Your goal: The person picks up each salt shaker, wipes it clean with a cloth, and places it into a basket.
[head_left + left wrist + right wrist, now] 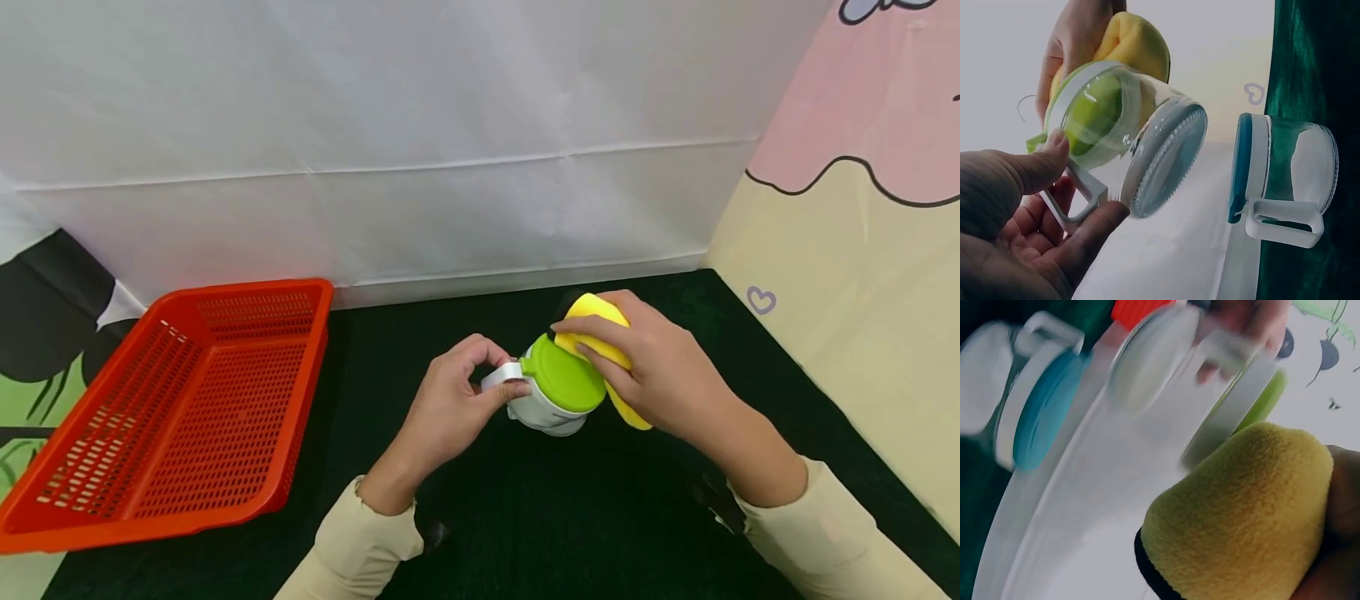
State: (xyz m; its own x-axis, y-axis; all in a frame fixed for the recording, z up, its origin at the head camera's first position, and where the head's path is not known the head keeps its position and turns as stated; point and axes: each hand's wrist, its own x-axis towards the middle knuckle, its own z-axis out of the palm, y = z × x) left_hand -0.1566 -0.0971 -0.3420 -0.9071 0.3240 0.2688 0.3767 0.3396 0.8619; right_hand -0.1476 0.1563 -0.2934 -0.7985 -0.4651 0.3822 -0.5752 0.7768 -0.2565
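My left hand (452, 398) grips the white handle (501, 376) of a clear jar (1154, 106) with a green lid (564, 377), held tilted above the table. In my right hand (670, 368) is a yellow cloth (600, 315) with a dark edge, bunched up against the lid's rim. Part of the cloth hangs down beside the jar. A second clear jar (1300, 164) with a teal lid (1047, 411) and a white handle stands on the dark surface in both wrist views. In the head view I cannot make it out.
A red-orange slotted plastic basket (303, 392) sits on the left of the dark green tabletop (525, 525). White sheeting (450, 217) rises behind the table, and a cream and pink printed panel (847, 317) borders its right side.
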